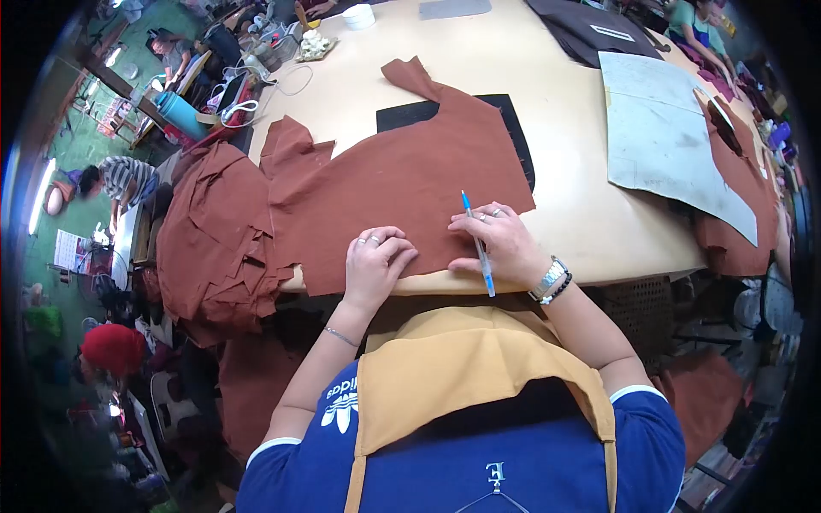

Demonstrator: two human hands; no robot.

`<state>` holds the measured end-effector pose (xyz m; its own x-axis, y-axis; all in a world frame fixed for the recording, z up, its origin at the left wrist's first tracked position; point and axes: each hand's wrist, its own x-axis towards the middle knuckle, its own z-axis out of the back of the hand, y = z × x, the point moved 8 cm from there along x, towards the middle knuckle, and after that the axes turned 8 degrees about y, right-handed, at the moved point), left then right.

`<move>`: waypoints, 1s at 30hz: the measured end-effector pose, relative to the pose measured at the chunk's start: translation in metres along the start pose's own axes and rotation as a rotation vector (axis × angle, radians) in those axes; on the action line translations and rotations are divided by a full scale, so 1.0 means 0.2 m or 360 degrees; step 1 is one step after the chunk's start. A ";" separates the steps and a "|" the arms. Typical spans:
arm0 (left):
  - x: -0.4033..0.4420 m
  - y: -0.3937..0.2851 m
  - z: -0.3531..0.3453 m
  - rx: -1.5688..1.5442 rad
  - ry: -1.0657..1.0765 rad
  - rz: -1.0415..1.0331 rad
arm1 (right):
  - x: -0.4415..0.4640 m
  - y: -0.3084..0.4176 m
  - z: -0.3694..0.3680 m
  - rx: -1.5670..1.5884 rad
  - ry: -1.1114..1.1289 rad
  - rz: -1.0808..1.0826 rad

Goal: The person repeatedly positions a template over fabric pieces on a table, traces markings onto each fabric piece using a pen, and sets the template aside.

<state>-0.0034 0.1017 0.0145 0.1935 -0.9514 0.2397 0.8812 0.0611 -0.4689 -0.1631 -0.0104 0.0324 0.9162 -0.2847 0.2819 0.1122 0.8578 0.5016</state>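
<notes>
A large piece of rust-brown fabric (pixel 410 179) lies spread over the table's near side, its cut edges uneven. My left hand (pixel 376 261) rests on it close to the front edge, fingers curled and thumb drawn in against the cloth. My right hand (pixel 505 244) holds a blue pen (pixel 480 244) between its fingers, blue ends up and down, over the fabric's right front corner. Beneath the fabric's far part, a black flat sheet (pixel 517 141) shows partly.
A pile of rust-brown fabric (pixel 214 239) hangs over the table's left edge. To the right lies a pale pattern sheet (pixel 658 128) on more brown cloth. Dark fabric (pixel 581 34) and a white roll (pixel 359 16) are at the back. Other people work left and far right.
</notes>
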 end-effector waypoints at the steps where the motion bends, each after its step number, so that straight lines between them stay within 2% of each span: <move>1: 0.01 0.01 -0.02 0.0018 -0.0026 0.0012 | 0.00 0.00 -0.01 -0.0028 -0.0019 0.0015; 4: 0.03 -0.04 0.00 0.0059 0.0036 -0.0001 | 0.01 0.00 -0.02 -0.0151 -0.0076 0.0012; 5: 0.02 -0.10 0.02 0.0134 0.0031 -0.0094 | 0.02 0.00 -0.03 -0.0192 -0.0096 0.0003; 8: 0.03 -0.14 0.02 0.0090 -0.0002 -0.0163 | 0.06 -0.06 -0.07 -0.0162 0.0006 -0.0181; 9: 0.03 -0.14 0.01 0.0142 -0.0081 -0.0212 | 0.06 -0.04 -0.04 -0.0180 -0.0092 -0.0140; 12: 0.06 -0.07 -0.01 -0.0015 -0.0084 -0.0035 | 0.07 0.05 0.01 -0.0139 -0.0144 0.0027; 13: 0.06 -0.08 0.00 0.0011 -0.0070 -0.0064 | 0.06 0.06 0.01 -0.0187 -0.0173 0.0082; 16: 0.03 -0.11 0.05 0.0134 -0.0036 -0.0149 | 0.05 0.00 0.05 -0.0336 -0.0025 -0.0010; 19: -0.04 -0.08 0.14 0.0306 -0.0025 -0.0212 | 0.01 0.00 0.29 -0.0348 -0.0156 0.0012; 24: -0.09 -0.17 0.61 0.0004 -0.0112 -0.0053 | -0.06 0.17 0.78 -0.0074 -0.0234 0.0056; 26: -0.06 -0.26 0.84 -0.0141 -0.0257 -0.0165 | -0.09 0.27 0.99 0.0008 -0.0228 -0.0001; 28: 0.03 -0.33 1.02 -0.0257 -0.0219 -0.0197 | -0.07 0.25 1.12 0.0322 -0.0267 -0.0017; 30: 0.23 -0.34 1.06 -0.0351 -0.0048 -0.0176 | 0.01 0.16 1.23 0.0524 -0.0218 -0.0051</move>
<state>0.0378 0.1180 0.2381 0.1167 -0.9391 0.3233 0.7827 -0.1135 -0.6120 -0.2531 -0.0880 0.2511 0.8518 -0.3830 0.3575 -0.0103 0.6700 0.7423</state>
